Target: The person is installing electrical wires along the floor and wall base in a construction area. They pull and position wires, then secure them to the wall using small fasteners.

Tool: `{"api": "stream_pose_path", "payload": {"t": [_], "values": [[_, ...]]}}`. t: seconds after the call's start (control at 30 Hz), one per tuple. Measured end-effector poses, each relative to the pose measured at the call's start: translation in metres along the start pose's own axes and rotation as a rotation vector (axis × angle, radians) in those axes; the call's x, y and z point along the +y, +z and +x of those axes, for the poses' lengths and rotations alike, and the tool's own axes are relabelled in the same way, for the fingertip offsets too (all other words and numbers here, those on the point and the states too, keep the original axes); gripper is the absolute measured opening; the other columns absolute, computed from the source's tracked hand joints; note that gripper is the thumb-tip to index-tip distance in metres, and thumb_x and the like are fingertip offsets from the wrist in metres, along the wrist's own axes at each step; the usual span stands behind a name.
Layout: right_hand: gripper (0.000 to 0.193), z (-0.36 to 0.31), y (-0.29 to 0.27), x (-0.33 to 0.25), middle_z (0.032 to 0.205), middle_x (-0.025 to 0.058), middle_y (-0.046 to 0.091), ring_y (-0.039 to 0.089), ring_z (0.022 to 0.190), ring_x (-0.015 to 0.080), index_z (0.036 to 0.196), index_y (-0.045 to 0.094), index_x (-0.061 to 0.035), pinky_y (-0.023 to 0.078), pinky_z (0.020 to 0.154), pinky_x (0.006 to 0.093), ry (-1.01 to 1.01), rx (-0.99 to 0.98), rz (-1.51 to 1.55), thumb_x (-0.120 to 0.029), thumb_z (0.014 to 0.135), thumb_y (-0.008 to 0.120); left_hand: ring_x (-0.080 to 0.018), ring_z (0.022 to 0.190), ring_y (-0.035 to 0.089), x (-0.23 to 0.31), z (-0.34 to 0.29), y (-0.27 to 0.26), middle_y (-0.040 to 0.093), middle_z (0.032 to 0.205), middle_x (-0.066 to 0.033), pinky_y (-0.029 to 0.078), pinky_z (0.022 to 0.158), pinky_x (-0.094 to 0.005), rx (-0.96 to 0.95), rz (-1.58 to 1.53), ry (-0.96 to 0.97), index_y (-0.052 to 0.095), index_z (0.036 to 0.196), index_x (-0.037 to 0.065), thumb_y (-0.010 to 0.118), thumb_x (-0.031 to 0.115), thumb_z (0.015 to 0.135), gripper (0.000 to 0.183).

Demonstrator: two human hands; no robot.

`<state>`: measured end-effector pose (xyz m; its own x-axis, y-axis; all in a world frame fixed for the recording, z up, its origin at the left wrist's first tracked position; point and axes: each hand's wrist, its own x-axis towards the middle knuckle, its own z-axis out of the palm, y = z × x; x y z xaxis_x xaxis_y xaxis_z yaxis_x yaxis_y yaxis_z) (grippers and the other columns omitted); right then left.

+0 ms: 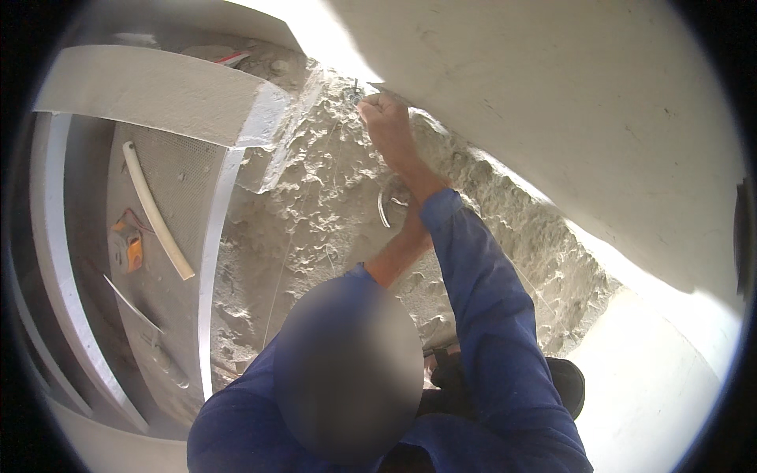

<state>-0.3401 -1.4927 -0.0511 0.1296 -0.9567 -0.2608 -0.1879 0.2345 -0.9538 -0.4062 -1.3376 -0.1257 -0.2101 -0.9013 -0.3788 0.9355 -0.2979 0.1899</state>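
Two hands up at rough wall (315, 205). Our right hand (384, 118) pinched shut on small metal fastener (353, 93) near ceiling edge; light, rigid, slippery, so we'd grip shank firmly. Left hand (410, 225) closed on curved metal tool (384, 209).

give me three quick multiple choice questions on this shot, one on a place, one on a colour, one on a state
1. Where does the cream tube lie? A on the grey panel B in a bucket C in a hand
2. The worker's sleeves are: A orange B blue C white
3. The worker's raised hand is: A flat open B closed at the rough wall's top edge C on the floor
Answers: 1 A, it lies on the panel at left; 2 B, both arms are blue; 3 B, fingers curl there.
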Motion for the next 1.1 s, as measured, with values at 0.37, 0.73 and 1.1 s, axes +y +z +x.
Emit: {"api": "stream_pose_path", "payload": {"t": [0.37, 0.73, 1.1], "values": [[0.023, 0.015, 0.008, 0.005, 0.054, 0.0115, 0.051, 0.05, 0.052, 0.0173, 0.063, 0.055, 0.0045, 0.041, 0.053, 0.0379, -0.154, 0.055, -0.038, -0.012, 0.078, 0.056, -0.0166, 0.086, 0.063, 0.009, 0.009, 0.009, 0.064, 0.098, -0.0047, 0.052, 0.074, -0.0335, 0.046, -0.128, 0.001, 0.058, 0.115, 0.008, 0.056, 0.023, 0.096, 0.025], [0.025, 0.016, 0.014, 0.005, 0.05, 0.0075, 0.049, 0.045, 0.048, 0.0161, 0.059, 0.054, 0.0035, 0.038, 0.05, 0.0386, -0.095, 0.069, -0.004, -0.011, 0.079, 0.055, -0.0182, 0.089, 0.062, 0.011, 0.014, 0.011, 0.064, 0.101, -0.0059, 0.052, 0.076, -0.0342, 0.064, -0.155, -0.019, 0.058, 0.116, 0.008, 0.055, 0.023, 0.096, 0.025], [0.022, 0.017, 0.026, 0.007, 0.05, 0.0074, 0.047, 0.046, 0.049, 0.0137, 0.06, 0.053, 0.0021, 0.038, 0.049, 0.0371, -0.051, 0.135, 0.032, -0.009, 0.079, 0.053, -0.0198, 0.092, 0.062, 0.016, 0.014, 0.014, 0.064, 0.103, -0.007, 0.051, 0.078, -0.0349, 0.078, -0.148, -0.026, 0.059, 0.116, 0.008, 0.054, 0.023, 0.096, 0.026]]}}
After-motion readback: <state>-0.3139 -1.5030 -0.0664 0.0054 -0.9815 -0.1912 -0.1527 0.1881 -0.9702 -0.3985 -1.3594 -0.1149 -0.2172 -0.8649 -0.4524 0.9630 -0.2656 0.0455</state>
